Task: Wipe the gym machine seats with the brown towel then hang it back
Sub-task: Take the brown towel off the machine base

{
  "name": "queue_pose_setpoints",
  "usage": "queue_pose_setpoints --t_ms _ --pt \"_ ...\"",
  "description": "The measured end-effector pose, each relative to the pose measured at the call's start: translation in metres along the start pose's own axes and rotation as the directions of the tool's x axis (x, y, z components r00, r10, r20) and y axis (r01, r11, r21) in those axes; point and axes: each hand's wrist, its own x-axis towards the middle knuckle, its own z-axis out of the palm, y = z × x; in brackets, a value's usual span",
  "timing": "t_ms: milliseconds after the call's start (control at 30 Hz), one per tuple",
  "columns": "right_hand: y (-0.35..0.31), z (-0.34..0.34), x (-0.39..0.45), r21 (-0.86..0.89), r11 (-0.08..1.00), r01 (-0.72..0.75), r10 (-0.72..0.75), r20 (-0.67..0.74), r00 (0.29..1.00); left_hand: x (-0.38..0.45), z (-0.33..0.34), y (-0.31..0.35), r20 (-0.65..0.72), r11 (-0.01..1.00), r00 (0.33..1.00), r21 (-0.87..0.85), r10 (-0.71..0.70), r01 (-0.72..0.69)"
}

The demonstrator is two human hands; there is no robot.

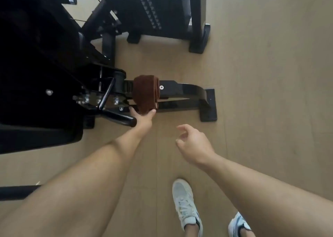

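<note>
A folded brown towel (146, 93) hangs draped over a black bar of the gym machine (180, 88), low near the floor. My left hand (143, 118) reaches up under the towel's lower end, thumb and fingers spread on either side and touching the cloth. My right hand (193, 143) hovers to the right over the floor, fingers loosely curled and apart, holding nothing. A black padded seat (39, 135) of the machine fills the left side of the view.
A black handle (119, 116) sticks out just left of my left hand. A second machine with a weight stack (149, 7) stands at the back. The machine's foot plate (210, 105) lies on the wooden floor. My white shoes (186, 202) are below.
</note>
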Motion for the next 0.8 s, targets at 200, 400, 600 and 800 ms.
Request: queue_pose_setpoints --t_ms 200,400,600,800 --pt "0.032 0.010 0.003 -0.012 1.000 -0.020 0.021 0.019 1.000 0.030 0.005 0.011 -0.072 0.991 0.995 -0.110 0.065 -0.073" --pt "0.040 -0.006 -0.012 0.089 0.993 -0.073 0.079 -0.066 0.995 -0.004 0.021 0.011 0.031 0.973 0.999 -0.232 0.026 -0.018" --pt "0.023 -0.056 -0.074 0.311 0.942 -0.128 0.179 -0.142 0.974 -0.120 0.030 0.016 0.275 0.947 0.961 -0.298 -0.033 0.118" --pt "-0.016 -0.115 -0.175 0.090 0.996 -0.015 0.026 -0.124 0.992 -0.248 -0.002 0.061 0.444 0.964 0.893 -0.197 -0.072 0.176"
